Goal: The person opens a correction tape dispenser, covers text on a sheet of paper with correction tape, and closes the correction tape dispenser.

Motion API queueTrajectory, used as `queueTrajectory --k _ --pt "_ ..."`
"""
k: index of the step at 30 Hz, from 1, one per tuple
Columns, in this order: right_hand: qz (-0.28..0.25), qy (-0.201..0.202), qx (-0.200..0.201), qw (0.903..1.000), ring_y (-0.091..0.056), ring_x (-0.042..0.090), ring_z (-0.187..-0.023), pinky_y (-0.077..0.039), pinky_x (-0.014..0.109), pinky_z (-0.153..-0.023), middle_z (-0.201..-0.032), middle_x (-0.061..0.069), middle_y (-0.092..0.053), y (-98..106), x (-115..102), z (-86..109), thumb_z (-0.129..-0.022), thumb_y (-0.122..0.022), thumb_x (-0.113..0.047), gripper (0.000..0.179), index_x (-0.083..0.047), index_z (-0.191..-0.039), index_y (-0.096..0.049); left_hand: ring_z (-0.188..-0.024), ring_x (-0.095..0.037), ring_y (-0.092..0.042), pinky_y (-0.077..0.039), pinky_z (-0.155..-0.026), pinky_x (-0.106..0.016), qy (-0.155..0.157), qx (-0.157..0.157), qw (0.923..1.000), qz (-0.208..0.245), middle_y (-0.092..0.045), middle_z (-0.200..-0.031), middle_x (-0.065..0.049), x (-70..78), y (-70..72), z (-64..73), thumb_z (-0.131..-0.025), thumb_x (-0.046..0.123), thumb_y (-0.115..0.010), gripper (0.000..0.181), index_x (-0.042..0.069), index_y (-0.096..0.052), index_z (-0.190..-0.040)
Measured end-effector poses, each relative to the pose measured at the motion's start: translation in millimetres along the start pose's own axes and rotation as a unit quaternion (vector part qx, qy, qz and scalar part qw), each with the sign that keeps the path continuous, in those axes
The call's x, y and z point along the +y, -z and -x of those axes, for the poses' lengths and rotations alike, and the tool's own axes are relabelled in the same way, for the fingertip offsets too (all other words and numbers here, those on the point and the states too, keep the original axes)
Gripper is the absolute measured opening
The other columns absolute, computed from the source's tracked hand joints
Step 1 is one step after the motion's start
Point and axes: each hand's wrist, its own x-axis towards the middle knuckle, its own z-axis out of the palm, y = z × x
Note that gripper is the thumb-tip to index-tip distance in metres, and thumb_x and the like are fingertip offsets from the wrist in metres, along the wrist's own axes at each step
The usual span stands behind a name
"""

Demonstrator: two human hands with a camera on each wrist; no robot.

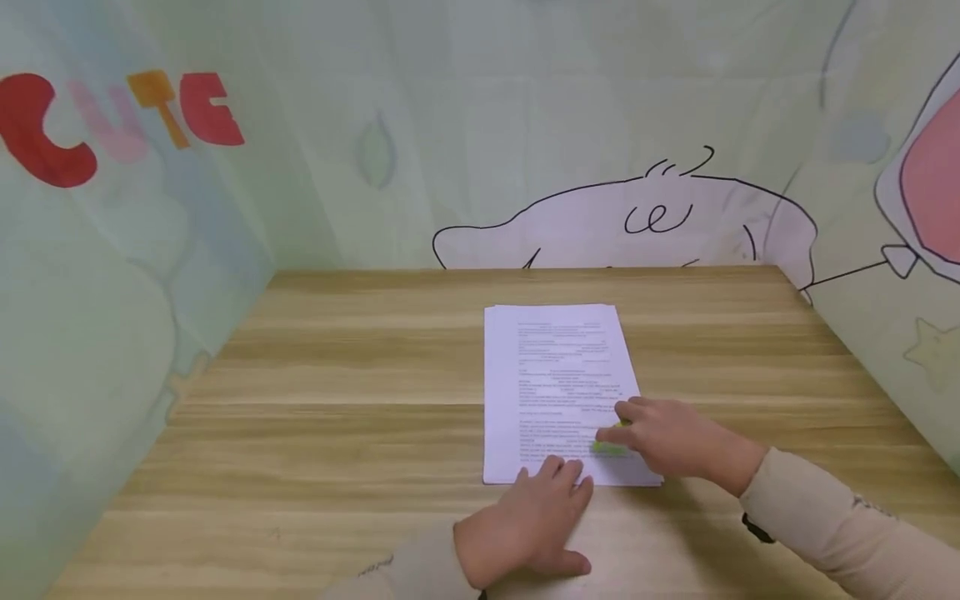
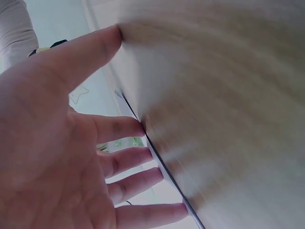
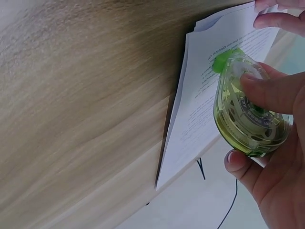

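Observation:
A stack of printed paper [image 1: 555, 392] lies on the wooden table, its text upside down in the head view. My right hand [image 1: 667, 437] holds a clear green correction tape dispenser [image 3: 250, 109] over the lower right of the top sheet. In the right wrist view its bright green tip [image 3: 224, 60] is at the printed lines, and the thumb presses on its side. My left hand [image 1: 528, 521] rests at the near edge of the stack, fingers spread, with fingertips on the paper's edge and the thumb on the table.
The wooden table [image 1: 337, 433] extends on both sides of the paper. Behind it hangs a pale green cloth backdrop [image 1: 337, 142] with cartoon drawings, and similar cloth covers both sides. A dark band [image 1: 757, 528] shows at the right sleeve.

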Motion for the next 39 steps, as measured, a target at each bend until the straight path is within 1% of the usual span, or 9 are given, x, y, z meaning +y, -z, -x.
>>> queueTrajectory --k 5,9,15,21,26,32,34,37,39 --pt "0.000 0.002 -0.010 1.0000 -0.052 0.013 -0.066 -0.044 0.023 -0.055 -0.083 0.003 -0.057 2.1 -0.3 -0.3 -0.072 -0.065 0.003 0.043 -0.024 -0.105 -0.069 -0.126 -0.018 -0.036 -0.046 -0.091 -0.045 0.001 -0.004 0.9999 0.011 -0.036 -0.141 0.001 -0.4 0.4 1.0 -0.072 0.068 -0.059 0.085 0.020 -0.039 -0.139" --pt "0.003 0.002 -0.008 1.0000 -0.053 0.013 -0.066 -0.044 0.023 -0.055 -0.083 0.003 -0.057 2.3 1.0 0.3 -0.071 -0.065 0.004 0.044 -0.025 -0.104 -0.069 -0.125 -0.018 -0.036 -0.047 -0.091 -0.044 -0.001 0.006 1.0000 0.007 -0.036 -0.140 0.001 -0.3 0.1 0.8 -0.072 0.068 -0.059 0.085 0.021 -0.039 -0.139" --pt "-0.001 0.000 -0.007 1.0000 -0.053 0.014 -0.067 -0.043 0.023 -0.053 -0.083 0.002 -0.056 1.5 2.0 2.9 -0.070 -0.066 0.005 0.045 -0.025 -0.104 -0.069 -0.126 -0.018 -0.036 -0.047 -0.091 -0.045 -0.005 0.005 1.0000 0.003 -0.036 -0.141 0.000 0.0 -0.9 0.2 -0.072 0.069 -0.058 0.086 0.020 -0.038 -0.140" --pt "-0.001 0.005 0.011 0.9999 -0.048 0.012 -0.064 -0.038 0.020 -0.050 -0.080 0.001 -0.054 3.1 3.5 4.2 -0.067 -0.066 0.007 0.047 -0.025 -0.101 -0.070 -0.126 -0.018 -0.036 -0.047 -0.090 -0.045 -0.004 0.005 1.0000 0.000 -0.036 -0.142 0.001 -0.5 -1.5 -0.2 -0.072 0.069 -0.057 0.085 0.021 -0.038 -0.140" --pt "-0.005 0.000 0.006 1.0000 -0.046 0.011 -0.063 -0.038 0.020 -0.050 -0.079 0.001 -0.054 3.1 5.3 7.4 -0.066 -0.065 0.008 0.049 -0.025 -0.102 -0.070 -0.126 -0.018 -0.035 -0.047 -0.091 -0.045 -0.003 0.004 1.0000 0.005 -0.035 -0.142 0.001 -1.1 -1.0 0.2 -0.072 0.069 -0.058 0.085 0.021 -0.038 -0.140" --pt "0.004 -0.005 0.013 0.9999 -0.044 0.010 -0.062 -0.036 0.020 -0.050 -0.077 0.000 -0.052 1.0 9.3 13.9 -0.065 -0.062 0.009 0.051 -0.026 -0.101 -0.070 -0.127 -0.018 -0.035 -0.046 -0.093 -0.046 -0.001 -0.001 0.9998 0.020 -0.035 -0.142 0.001 -1.5 0.3 1.0 -0.072 0.068 -0.059 0.085 0.021 -0.038 -0.140" --pt "0.004 -0.009 0.011 0.9999 -0.045 0.010 -0.063 -0.037 0.020 -0.050 -0.078 0.001 -0.053 0.7 10.9 16.6 -0.065 -0.063 0.008 0.049 -0.026 -0.101 -0.070 -0.128 -0.018 -0.034 -0.045 -0.093 -0.046 -0.001 -0.002 0.9998 0.022 -0.034 -0.143 0.001 -1.9 0.2 1.3 -0.073 0.068 -0.059 0.085 0.021 -0.038 -0.140" --pt "0.002 -0.017 0.003 0.9999 -0.050 0.012 -0.066 -0.043 0.023 -0.052 -0.082 0.002 -0.057 1.0 13.5 21.7 -0.068 -0.066 0.005 0.047 -0.026 -0.102 -0.070 -0.128 -0.019 -0.034 -0.045 -0.094 -0.046 -0.001 -0.003 0.9998 0.019 -0.034 -0.143 0.001 -2.0 0.4 1.9 -0.073 0.067 -0.059 0.085 0.021 -0.037 -0.140" --pt "0.002 -0.020 -0.001 0.9998 -0.052 0.013 -0.068 -0.045 0.024 -0.052 -0.084 0.003 -0.058 1.3 15.2 25.0 -0.069 -0.069 0.002 0.045 -0.026 -0.103 -0.070 -0.128 -0.019 -0.034 -0.045 -0.094 -0.046 0.000 -0.004 0.9999 0.017 -0.034 -0.143 0.001 -1.9 0.5 1.8 -0.073 0.068 -0.058 0.085 0.021 -0.037 -0.141"
